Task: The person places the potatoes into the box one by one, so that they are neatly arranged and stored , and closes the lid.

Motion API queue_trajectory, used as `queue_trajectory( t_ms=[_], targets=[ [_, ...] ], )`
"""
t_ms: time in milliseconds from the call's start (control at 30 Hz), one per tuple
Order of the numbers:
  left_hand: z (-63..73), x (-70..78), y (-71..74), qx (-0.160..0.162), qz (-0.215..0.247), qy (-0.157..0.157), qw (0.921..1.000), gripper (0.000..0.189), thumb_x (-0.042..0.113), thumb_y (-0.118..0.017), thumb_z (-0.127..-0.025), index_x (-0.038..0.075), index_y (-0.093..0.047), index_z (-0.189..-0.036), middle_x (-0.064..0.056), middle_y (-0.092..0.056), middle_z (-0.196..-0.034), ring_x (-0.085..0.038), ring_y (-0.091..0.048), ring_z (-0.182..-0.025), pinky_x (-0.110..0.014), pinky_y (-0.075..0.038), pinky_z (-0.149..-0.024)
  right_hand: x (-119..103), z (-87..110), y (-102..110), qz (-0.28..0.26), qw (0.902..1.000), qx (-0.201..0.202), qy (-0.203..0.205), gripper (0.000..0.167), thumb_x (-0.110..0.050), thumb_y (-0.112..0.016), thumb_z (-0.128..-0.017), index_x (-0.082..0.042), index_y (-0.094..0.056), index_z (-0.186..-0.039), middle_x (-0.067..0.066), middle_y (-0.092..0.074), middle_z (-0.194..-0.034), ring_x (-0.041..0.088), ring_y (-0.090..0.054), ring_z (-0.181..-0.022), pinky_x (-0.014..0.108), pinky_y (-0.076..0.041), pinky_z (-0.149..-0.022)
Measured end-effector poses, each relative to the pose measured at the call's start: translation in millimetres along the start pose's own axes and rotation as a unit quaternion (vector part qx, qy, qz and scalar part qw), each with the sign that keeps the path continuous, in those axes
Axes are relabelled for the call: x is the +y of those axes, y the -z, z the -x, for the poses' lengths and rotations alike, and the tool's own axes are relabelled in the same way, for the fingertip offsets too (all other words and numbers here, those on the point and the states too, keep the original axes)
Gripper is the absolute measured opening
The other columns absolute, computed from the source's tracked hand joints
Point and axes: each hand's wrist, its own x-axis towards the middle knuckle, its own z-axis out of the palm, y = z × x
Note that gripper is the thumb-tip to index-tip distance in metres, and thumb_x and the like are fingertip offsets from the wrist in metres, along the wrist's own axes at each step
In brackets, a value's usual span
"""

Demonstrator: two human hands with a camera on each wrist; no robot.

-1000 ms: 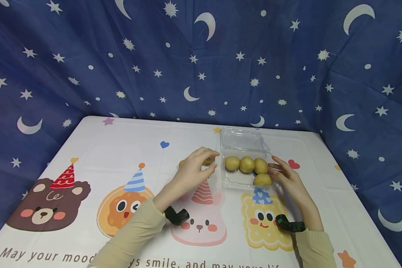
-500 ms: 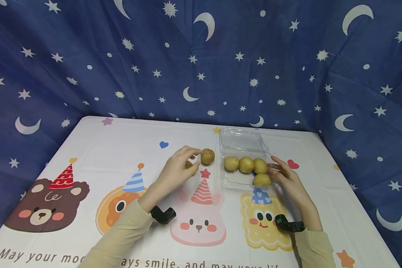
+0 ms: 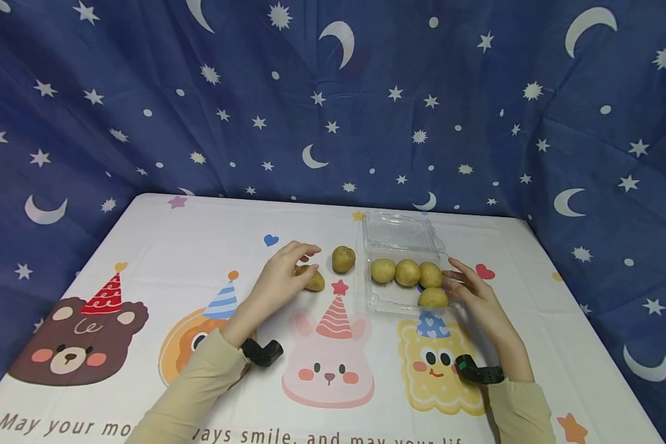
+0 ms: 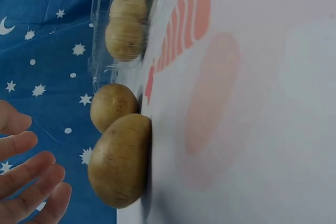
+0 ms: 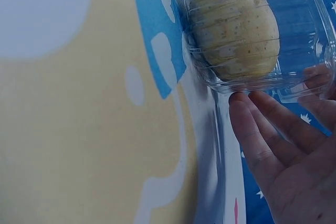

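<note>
My left hand [image 3: 280,274] hovers beside an oblong potato [image 3: 315,282] on the table, partly covering it in the head view. In the left wrist view its spread fingers [image 4: 31,171] are apart from this potato [image 4: 119,161], with nothing between them. A rounder potato [image 3: 343,259] lies just to the right. Farther right, a clear plastic clamshell box [image 3: 391,301] stands with its lid folded back, holding several potatoes [image 3: 407,273]. My right hand [image 3: 480,302] rests against the box's right side, fingertips [image 5: 239,98] touching the outer wall near one potato [image 5: 233,27].
A white tablecloth [image 3: 200,234] with printed cartoon figures and lettering covers the table. The box's open lid [image 3: 402,231] lies toward the back. Behind the table hangs a blue curtain [image 3: 255,166] with moons and stars.
My left hand has moved left, away from the box and past the rounder potato, to the oblong one, uncovering the rounder potato. My right hand has stayed at the box.
</note>
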Motion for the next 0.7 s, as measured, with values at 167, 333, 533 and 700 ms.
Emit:
queue_trajectory(
  t_ms=[167, 333, 533, 700],
  targets=[
    [0.2, -6.1, -2.4, -0.010, -0.004, 0.008, 0.9999, 0.033, 0.018, -0.065, -0.089, 0.011, -0.063, -0.121, -0.009, -0.065, -0.116, -0.024, -0.062, -0.104, -0.039, -0.053, -0.084, 0, -0.1, 0, 0.002, 1.0000, -0.001, 0.000, 0.056, -0.020, -0.044, -0.102, -0.001, -0.024, -0.150, 0.033, -0.044, -0.138, -0.011, -0.057, -0.102, 0.009, -0.047, -0.085],
    [0.8, -12.9, -5.6, -0.025, -0.007, 0.021, 0.9994, 0.035, 0.018, -0.065, -0.089, 0.010, -0.062, -0.122, -0.011, -0.065, -0.118, -0.026, -0.061, -0.106, -0.041, -0.052, -0.086, 0, 0.2, 1, 0.001, 1.0000, -0.003, 0.003, 0.056, -0.019, -0.045, -0.102, -0.001, -0.024, -0.150, 0.033, -0.044, -0.138, -0.010, -0.057, -0.103, 0.010, -0.048, -0.085],
    [1.0, -19.3, -7.6, -0.045, -0.011, 0.037, 0.9982, 0.037, 0.019, -0.065, -0.088, 0.012, -0.061, -0.124, -0.012, -0.064, -0.119, -0.027, -0.060, -0.108, -0.044, -0.049, -0.090, 0, -0.2, 1, -0.001, 0.9999, -0.004, 0.009, 0.055, -0.018, -0.044, -0.102, -0.001, -0.024, -0.150, 0.033, -0.044, -0.137, -0.010, -0.057, -0.103, 0.010, -0.048, -0.086],
    [1.1, -21.5, -8.4, -0.059, -0.022, 0.042, 0.9971, 0.039, 0.019, -0.066, -0.088, 0.012, -0.060, -0.125, -0.011, -0.063, -0.117, -0.023, -0.057, -0.095, -0.038, -0.047, -0.083, -1, 0.1, 1, -0.001, 1.0000, -0.003, 0.005, 0.055, -0.018, -0.044, -0.102, -0.001, -0.024, -0.150, 0.032, -0.044, -0.138, -0.010, -0.057, -0.103, 0.009, -0.047, -0.086]
  ],
)
